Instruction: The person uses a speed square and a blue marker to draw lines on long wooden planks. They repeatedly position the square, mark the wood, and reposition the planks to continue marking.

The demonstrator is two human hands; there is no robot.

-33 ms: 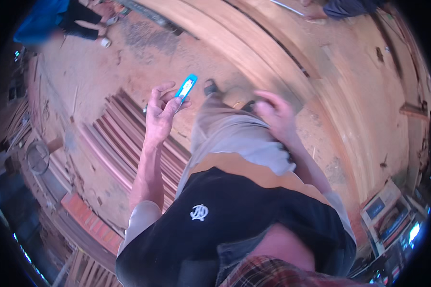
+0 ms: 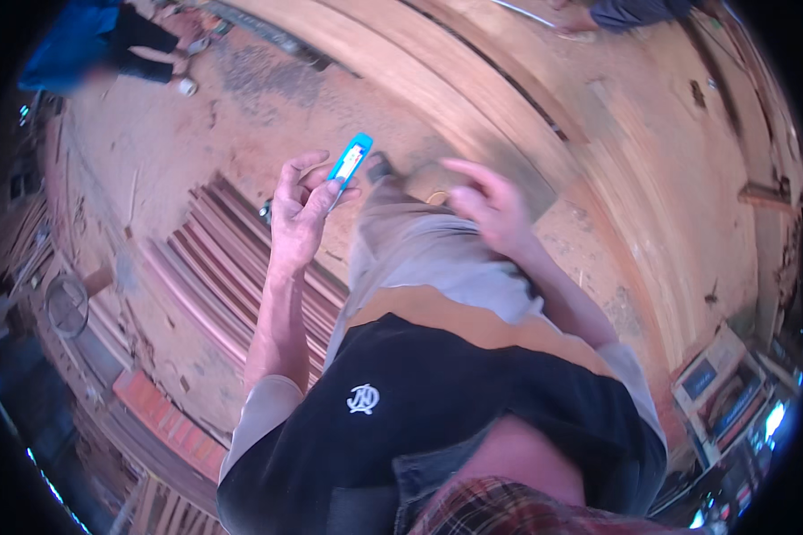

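My left hand is raised left of my legs, its thumb and fingers pinching a slim blue case with a white label. The case tilts up and to the right; its lower end is hidden in the grip, and its exact kind is unclear. To the right, in front of my trousers, my right hand hovers apart from the case. Its index finger points left, the others are partly curled and slightly blurred, and nothing shows in it.
Reddish wood strips lie below my left arm. Long wide planks run along the far side and right. A person in blue is at the far left; another person's sleeve is at the far right. A box stands lower right.
My right hand has moved left toward the blue case, its index finger reaching further out. My left hand keeps its pinch on the case and has hardly moved.
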